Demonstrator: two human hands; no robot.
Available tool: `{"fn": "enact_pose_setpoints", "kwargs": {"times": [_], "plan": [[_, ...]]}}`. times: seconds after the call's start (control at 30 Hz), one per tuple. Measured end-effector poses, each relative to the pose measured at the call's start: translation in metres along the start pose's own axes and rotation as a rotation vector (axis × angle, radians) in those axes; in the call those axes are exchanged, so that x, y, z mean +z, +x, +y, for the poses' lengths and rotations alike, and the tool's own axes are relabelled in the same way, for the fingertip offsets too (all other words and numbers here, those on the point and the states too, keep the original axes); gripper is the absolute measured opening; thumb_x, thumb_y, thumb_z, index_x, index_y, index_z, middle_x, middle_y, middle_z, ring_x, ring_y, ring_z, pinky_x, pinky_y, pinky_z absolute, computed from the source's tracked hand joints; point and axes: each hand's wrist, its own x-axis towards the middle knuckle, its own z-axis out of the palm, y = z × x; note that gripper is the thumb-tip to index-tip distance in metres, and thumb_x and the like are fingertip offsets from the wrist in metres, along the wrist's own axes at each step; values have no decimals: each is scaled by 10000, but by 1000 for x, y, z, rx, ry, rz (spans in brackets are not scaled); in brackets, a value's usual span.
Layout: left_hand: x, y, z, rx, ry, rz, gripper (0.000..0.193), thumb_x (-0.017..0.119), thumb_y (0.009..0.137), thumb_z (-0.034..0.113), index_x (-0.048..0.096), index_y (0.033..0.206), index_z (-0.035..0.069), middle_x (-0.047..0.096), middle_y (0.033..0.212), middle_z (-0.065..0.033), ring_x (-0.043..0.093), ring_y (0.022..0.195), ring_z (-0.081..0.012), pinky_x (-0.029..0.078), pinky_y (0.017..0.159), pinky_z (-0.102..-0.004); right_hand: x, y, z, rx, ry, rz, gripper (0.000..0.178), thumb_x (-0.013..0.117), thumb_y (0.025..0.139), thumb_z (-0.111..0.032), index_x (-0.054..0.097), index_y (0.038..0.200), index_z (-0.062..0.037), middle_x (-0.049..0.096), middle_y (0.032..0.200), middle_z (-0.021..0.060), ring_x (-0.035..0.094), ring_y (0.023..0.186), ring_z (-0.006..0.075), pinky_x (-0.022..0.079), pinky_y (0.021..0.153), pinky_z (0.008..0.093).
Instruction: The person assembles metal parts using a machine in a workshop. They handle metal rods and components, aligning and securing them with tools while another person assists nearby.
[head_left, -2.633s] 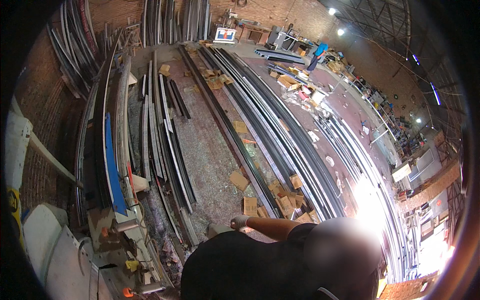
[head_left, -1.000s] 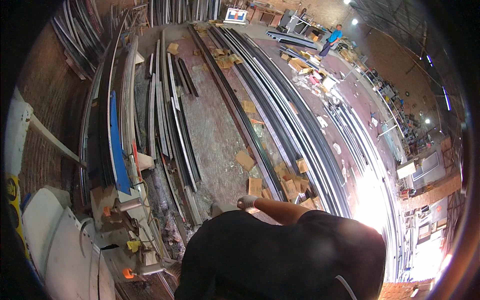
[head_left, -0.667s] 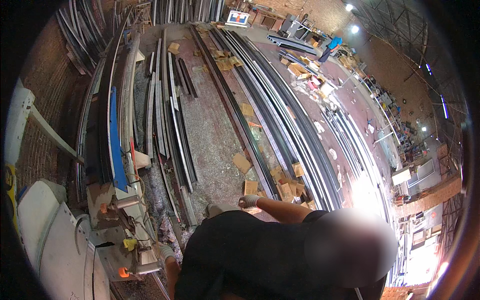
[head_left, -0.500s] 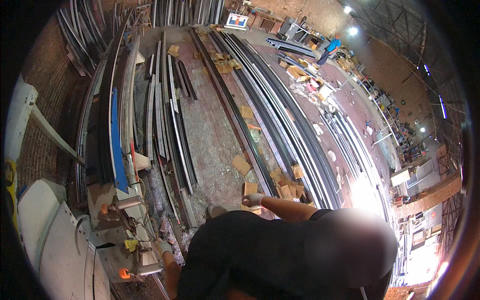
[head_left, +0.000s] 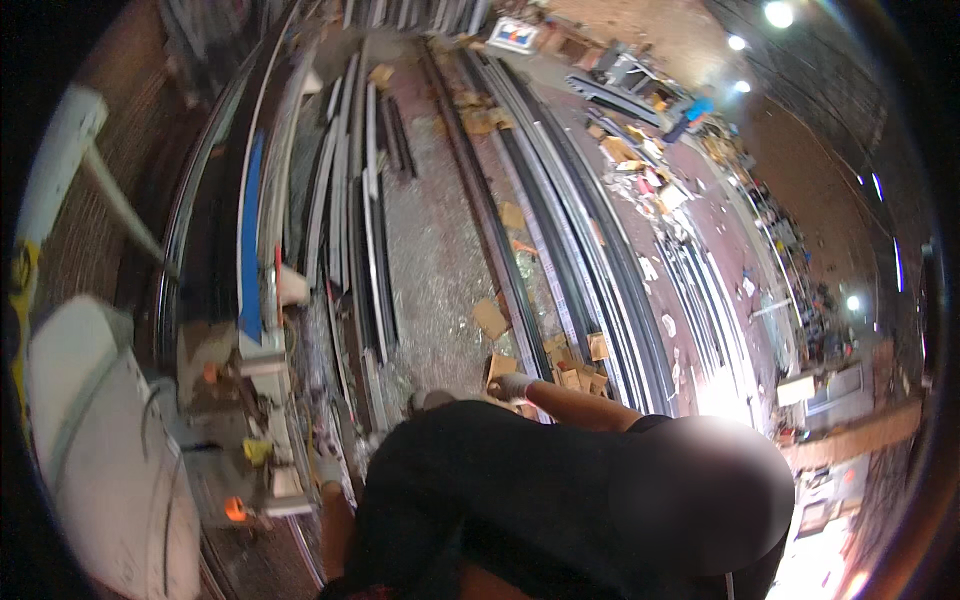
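My right hand [head_left: 515, 387], in a whitish glove, hangs over the floor in front of my dark top. Its fingers look curled inward; what they hold, if anything, is hidden. Close to it in the picture are an open cardboard box [head_left: 500, 366] and more cardboard pieces [head_left: 580, 378]. At lower left my left hand [head_left: 326, 467], gloved too, is beside a machine [head_left: 215, 440] with orange knobs [head_left: 235, 508] and a yellow cloth-like piece [head_left: 257, 451]. Its fingers are smeared by blur, and I cannot tell whether it touches the machine.
Long dark and silver metal profiles [head_left: 480, 200] run along the floor ahead. More profiles [head_left: 372, 250] and a blue strip [head_left: 252, 240] lie at left. A big white curved panel [head_left: 90, 450] stands at lower left. A person in blue [head_left: 690, 118] is far off, near scattered cardboard [head_left: 622, 152].
The view has turned a little clockwise: the far profiles shift right and the machine shifts up. Both my hands appear slightly higher in the picture. The picture is blurrier.
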Motion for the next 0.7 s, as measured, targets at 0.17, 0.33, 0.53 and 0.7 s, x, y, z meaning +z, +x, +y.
{"fn": "enact_pose_setpoints", "kwargs": {"times": [0.17,0.33,0.53,0.7], "plan": [[2,-54,-2,108,-767,88,528,628,959,353,537,1353,14,626,1243,-238,605,1136,-434,497,948,-492,20,37,4,2,225,2,180,550,967,-133,664,1095,-78,664,949,54,645,896,257,541,815,379],[-37,-123,11,-105,-222,173,478,464,1065,375,592,1348,11,706,1185,-214,644,1133,-399,481,948,-488,33,68,27,-46,277,-32,217,586,954,-77,671,1153,-69,718,1038,81,670,979,235,512,852,357],[-70,-170,29,-463,-272,124,367,549,1008,336,666,1234,72,723,1127,-193,662,1082,-399,501,906,-475,10,121,34,-438,-114,-107,115,584,933,-193,659,967,-113,662,912,198,656,913,346,504,846,400],[-70,-207,57,-380,-634,417,367,567,999,322,656,1187,20,709,983,-203,672,861,-315,518,813,-424,-41,179,-16,-250,-42,-300,352,511,964,-404,694,974,-103,700,972,234,673,919,462,539,783,498]]}}
